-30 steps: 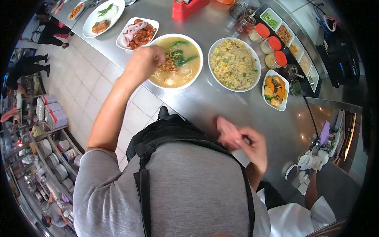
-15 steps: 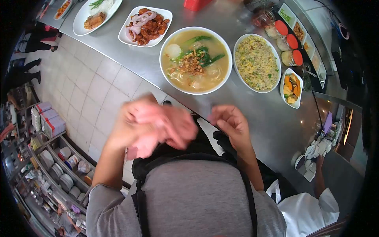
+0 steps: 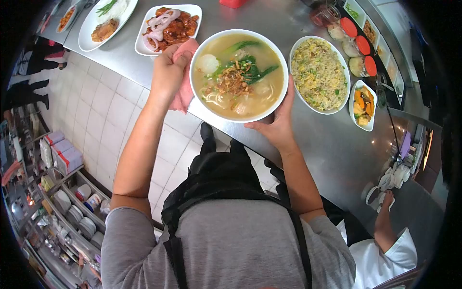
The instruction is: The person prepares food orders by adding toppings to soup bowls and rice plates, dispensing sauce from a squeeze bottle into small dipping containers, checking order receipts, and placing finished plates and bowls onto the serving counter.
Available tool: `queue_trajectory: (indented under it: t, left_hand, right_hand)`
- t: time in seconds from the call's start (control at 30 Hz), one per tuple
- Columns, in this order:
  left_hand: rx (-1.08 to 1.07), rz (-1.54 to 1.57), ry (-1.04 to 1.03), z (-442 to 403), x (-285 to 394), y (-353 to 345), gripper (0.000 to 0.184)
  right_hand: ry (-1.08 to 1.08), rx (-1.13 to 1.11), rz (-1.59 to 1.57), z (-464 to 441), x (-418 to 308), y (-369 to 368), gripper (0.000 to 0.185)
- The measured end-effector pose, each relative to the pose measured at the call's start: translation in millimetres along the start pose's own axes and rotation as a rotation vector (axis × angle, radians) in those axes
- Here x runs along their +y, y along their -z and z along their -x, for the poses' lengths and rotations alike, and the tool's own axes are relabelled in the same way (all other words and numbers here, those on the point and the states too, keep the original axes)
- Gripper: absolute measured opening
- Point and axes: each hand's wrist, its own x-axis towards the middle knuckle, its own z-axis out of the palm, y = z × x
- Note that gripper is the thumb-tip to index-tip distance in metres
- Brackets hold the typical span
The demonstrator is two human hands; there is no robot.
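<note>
A white bowl of noodle soup, topped with greens and brown fried bits, is in the middle of the head view, at the counter's near edge. My left hand is closed on a folded pink cloth, which lies against the bowl's left side. My right hand grips the bowl from the lower right, thumb under the near rim and fingers along the outer wall. Whether the bowl's base rests on the counter is hidden. Right of it stands an oval dish of fried rice.
On the steel counter are a plate of glazed meat with onion rings, a rice plate, a small vegetable dish and red-lidded jars. A co-worker's white sleeve is at lower right. Dish shelves stand left.
Both hands have moved up to the bowl. The pink cloth, blurred in my hands before, is now at the bowl's left side, and my right hand has taken hold of the bowl.
</note>
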Motion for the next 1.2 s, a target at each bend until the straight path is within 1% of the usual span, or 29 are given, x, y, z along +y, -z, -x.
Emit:
queue_trajectory:
  t: [0.13, 0.17, 0.23, 0.27, 0.37, 0.47, 0.57, 0.67, 0.77, 0.87, 0.97, 1.07, 1.17, 1.2]
  left_hand:
    - [-0.099, -0.137, -0.117, -37, 0, 6, 0.028]
    - [-0.161, -0.157, -0.125, -48, 5, 2, 0.027]
    - [-0.286, -0.198, -0.139, -65, 20, -9, 0.027]
    - [-0.394, -0.228, -0.085, -68, 35, -18, 0.03]
    - [-0.681, -0.218, 0.087, -82, 65, -48, 0.033]
    - [-0.875, -0.145, 0.122, -91, 74, -71, 0.038]
    - [-0.955, -0.06, 0.245, -99, 76, -90, 0.03]
    - [-1.154, -0.235, 0.138, -115, 87, -101, 0.022]
    - [-1.303, -0.262, 0.001, -126, 88, -106, 0.022]
    - [-1.359, -0.204, 0.073, -130, 86, -108, 0.022]
    - [-1.344, -0.237, 0.053, -128, 90, -106, 0.019]
    - [-1.241, -0.291, -0.003, -124, 95, -93, 0.013]
    - [-1.145, -0.23, -0.057, -123, 84, -75, 0.009]
    - [-1.094, -0.219, -0.023, -122, 83, -68, 0.009]
  right_hand:
    - [-0.027, 0.036, -0.107, 2, 1, -3, 0.145]
    - [-0.037, 0.055, -0.15, 2, 1, -5, 0.145]
    - [0.02, 0.063, -0.083, -1, 4, -6, 0.147]
    - [0.049, 0.068, -0.049, -2, 5, -5, 0.148]
    - [0.042, 0.023, 0.057, -3, 13, 2, 0.15]
    - [0.003, 0.016, -0.068, -4, 10, 1, 0.15]
    - [0.026, 0.008, -0.003, -4, 13, 3, 0.15]
    - [0.005, 0.032, -0.059, -5, 11, 0, 0.151]
    - [-0.006, 0.039, -0.014, -4, 10, 1, 0.151]
    - [-0.008, 0.038, 0.032, -4, 5, 0, 0.151]
    - [-0.039, 0.052, 0.021, -4, 7, 0, 0.151]
    - [-0.007, 0.042, 0.048, -5, 6, 1, 0.149]
    - [-0.039, 0.028, 0.016, -5, 2, 0, 0.144]
    - [-0.055, 0.02, 0.012, -6, 1, -1, 0.142]
